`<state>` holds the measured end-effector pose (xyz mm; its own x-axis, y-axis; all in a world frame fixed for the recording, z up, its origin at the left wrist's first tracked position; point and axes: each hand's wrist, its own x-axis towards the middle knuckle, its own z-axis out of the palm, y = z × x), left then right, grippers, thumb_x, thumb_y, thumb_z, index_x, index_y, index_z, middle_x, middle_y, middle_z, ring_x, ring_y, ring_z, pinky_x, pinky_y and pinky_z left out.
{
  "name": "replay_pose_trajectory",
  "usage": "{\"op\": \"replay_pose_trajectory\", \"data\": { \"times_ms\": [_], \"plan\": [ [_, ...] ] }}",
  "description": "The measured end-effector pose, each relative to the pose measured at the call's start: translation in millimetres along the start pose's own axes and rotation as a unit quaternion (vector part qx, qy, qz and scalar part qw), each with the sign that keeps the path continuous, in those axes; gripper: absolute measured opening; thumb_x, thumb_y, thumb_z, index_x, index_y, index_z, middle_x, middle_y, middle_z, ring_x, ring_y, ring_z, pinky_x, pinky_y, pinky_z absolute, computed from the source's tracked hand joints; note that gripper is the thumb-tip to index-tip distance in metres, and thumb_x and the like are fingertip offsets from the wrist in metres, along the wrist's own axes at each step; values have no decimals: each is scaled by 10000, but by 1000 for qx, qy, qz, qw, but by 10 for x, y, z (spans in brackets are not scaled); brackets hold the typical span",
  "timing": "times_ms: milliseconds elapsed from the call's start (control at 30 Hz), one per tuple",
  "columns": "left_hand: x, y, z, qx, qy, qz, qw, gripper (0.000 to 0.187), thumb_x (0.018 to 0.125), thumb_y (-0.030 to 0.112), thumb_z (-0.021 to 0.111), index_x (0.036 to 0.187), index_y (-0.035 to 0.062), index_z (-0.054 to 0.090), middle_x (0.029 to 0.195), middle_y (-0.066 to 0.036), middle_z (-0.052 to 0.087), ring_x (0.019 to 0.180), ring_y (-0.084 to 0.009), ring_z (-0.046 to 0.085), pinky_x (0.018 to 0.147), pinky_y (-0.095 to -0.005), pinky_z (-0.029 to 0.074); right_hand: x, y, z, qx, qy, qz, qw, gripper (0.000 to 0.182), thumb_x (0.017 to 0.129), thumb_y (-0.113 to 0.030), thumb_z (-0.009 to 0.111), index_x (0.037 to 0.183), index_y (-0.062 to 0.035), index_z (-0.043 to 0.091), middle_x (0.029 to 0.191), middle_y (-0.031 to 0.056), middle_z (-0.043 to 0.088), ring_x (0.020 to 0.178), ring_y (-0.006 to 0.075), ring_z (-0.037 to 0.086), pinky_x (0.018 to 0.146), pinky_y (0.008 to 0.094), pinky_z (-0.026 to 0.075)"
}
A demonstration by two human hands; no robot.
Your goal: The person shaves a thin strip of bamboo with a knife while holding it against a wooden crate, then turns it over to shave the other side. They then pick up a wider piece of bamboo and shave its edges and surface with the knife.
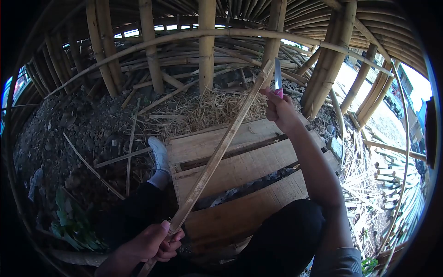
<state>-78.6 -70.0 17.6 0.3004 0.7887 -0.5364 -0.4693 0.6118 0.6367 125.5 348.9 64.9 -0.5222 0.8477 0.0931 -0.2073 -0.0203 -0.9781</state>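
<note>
A long bamboo strip runs slantwise across the view, from low on the left up to the top right. Around its lower part my left hand is closed, with the strip's end passing below the fist. My right hand grips a knife by its pink handle, the blade pointing up. The blade stands just right of the strip's upper end, and the right fingers are close beside the strip there. Beneath the strip lies a slatted wooden platform.
Bamboo posts and a curved bamboo rail stand ahead. Pale shavings heap beyond the platform. Thin strips lie on the dark ground near my shoe. Cut bamboo poles are stacked at right.
</note>
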Motion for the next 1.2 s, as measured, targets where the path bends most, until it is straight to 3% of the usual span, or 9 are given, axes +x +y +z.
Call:
{"op": "replay_pose_trajectory", "data": {
  "times_ms": [433,767,833,867,933,1000,1067,1100,1200],
  "plan": [
    [121,-234,82,-45,-44,-31,998,560,952,651,317,923,98,401,593,67,247,447,-31,201,387,-201,179,19,125,-5,66,39,-13,997,128,910,-137,615,829,-89,528,563,-66,309,415,59,261,401,263,183],
    [-96,31,162,1,34,86,996,602,889,726,390,859,124,409,567,70,218,441,-32,178,391,-208,153,-99,97,-202,-93,170,38,980,149,856,-156,702,850,-62,586,552,-69,353,416,52,289,394,263,189],
    [-110,68,115,0,48,100,994,591,898,718,377,861,129,410,567,72,216,441,-31,178,389,-208,151,-248,-87,-262,-185,-70,84,977,203,817,-206,759,851,-41,646,537,-51,431,436,55,357,412,248,259],
    [-114,78,83,1,61,113,992,581,907,711,364,863,133,410,566,73,215,441,-31,178,388,-207,149,-312,-181,-255,-184,-72,84,977,203,817,-206,759,851,-41,646,537,-51,431,436,55,357,412,248,259],
    [-116,80,59,2,69,119,990,568,920,701,344,866,140,413,568,75,217,439,-30,177,385,-206,146,-413,-333,-250,-396,-328,83,853,186,787,-189,781,872,-48,695,648,-34,583,552,57,501,494,234,385],
    [-116,86,62,-4,77,120,990,563,918,699,354,870,142,416,570,75,219,438,-29,175,385,-206,145,-412,-369,-261,-404,-404,109,814,175,803,-219,766,860,-58,726,734,-23,660,634,55,556,566,222,433],
    [-105,63,58,-6,74,118,990,561,917,698,360,871,142,417,570,75,219,439,-29,175,385,-206,143,-449,-335,-183,-370,-338,42,864,219,817,-253,754,910,-59,719,657,-49,588,565,48,506,510,228,401],
    [-100,52,55,-8,70,117,991,559,917,696,367,871,142,419,570,74,219,439,-29,175,384,-206,142,-426,-281,-98,-369,-163,73,912,317,860,-336,716,957,-37,682,592,-67,470,501,46,427,461,233,357],
    [-92,28,56,-11,65,117,991,552,916,691,381,869,142,422,572,74,218,442,-30,177,386,-207,144,-259,-164,25,-274,104,-22,956,392,914,-403,646,974,-16,631,574,-68,369,468,51,360,430,235,308]
  ]
}}
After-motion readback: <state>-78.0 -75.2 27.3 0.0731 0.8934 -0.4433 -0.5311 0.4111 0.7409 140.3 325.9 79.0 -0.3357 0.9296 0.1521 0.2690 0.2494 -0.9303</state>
